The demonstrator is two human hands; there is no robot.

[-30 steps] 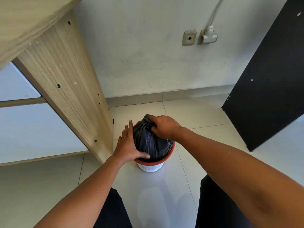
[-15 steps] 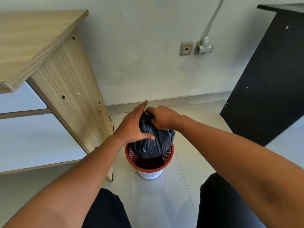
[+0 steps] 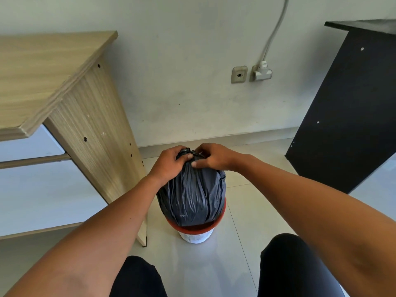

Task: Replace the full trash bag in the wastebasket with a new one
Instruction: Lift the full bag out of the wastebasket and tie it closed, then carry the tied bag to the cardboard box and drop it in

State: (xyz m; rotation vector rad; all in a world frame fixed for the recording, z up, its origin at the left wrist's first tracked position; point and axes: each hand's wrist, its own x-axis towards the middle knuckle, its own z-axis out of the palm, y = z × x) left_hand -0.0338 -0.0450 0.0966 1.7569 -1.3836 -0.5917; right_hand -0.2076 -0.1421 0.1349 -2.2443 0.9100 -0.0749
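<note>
On tiled floor [image 3: 246,211] | wastebasket [image 3: 196,229] between wooden desk [image 3: 64,82], black cabinet [image 3: 353,114]

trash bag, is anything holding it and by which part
Both hands hold the black trash bag at its gathered neck on top: the left hand grips round it, and the right hand pinches it from the other side.

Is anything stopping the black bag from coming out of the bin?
Nothing visible does. Both hands, left hand and right hand, grip the trash bag at its gathered top, and the space above the wastebasket is open.
</note>
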